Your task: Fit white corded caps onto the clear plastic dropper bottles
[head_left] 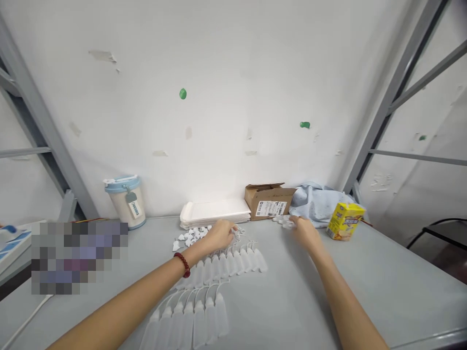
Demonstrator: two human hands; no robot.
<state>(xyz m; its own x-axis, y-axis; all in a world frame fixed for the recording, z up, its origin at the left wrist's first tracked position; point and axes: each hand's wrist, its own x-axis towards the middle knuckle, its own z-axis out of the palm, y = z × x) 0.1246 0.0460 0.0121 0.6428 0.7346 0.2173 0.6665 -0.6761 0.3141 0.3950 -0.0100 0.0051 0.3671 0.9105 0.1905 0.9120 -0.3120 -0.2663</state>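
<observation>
Standing toward the left of the grey table [284, 301] was a white cup [126, 206] with a blue lid, and right of it lay a scatter of small white pieces [190, 236]. Nearer me, the front row of bottles [199, 321] lay side by side, long axes running away from me, thin curved tubes at their far ends. My left hand [221, 234] hung over the tube ends of the back row of bottles [234, 262], fingers bent and nearly closed, tips by some thin white parts [240, 233]; I couldn't tell whether I had hold of one. Those parts lay just beyond the back row's tubes, so my left was the nearer hand to them. Behind was a stack of white trays [217, 212], then an open cardboard box [270, 203]. In front of that box were clear plastic pieces [284, 221], just left of my right hand [305, 232], whose fingers were partly closed against them; whether they gripped any, I couldn't tell. Farther right were a pale blue cloth [314, 203] and a yellow box [345, 222].
</observation>
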